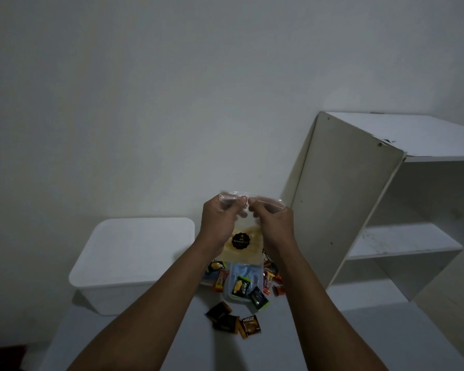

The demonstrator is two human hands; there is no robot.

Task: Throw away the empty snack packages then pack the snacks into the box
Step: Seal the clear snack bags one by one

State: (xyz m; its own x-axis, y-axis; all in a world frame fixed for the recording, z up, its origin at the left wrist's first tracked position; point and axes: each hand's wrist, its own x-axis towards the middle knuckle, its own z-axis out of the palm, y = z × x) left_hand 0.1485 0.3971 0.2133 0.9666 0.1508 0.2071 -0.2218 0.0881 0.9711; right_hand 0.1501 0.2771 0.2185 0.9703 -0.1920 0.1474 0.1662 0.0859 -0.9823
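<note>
Both hands hold up a clear plastic snack bag [243,243] with a round black label and pale yellow sticks inside. My left hand [220,223] pinches the bag's top strip on the left, and my right hand [275,226] pinches it on the right. Below the bag, small snack packets [243,287] in green, red, orange and black lie scattered on the white table [292,341]. Three dark brown packets [232,319] lie nearest me. A white box [134,261] with a flat top stands on the table at the left.
A white shelf unit [386,215] with open compartments stands on the right, close to my right arm. A plain white wall rises behind the table. A clear flat pouch [241,277] lies under some of the packets.
</note>
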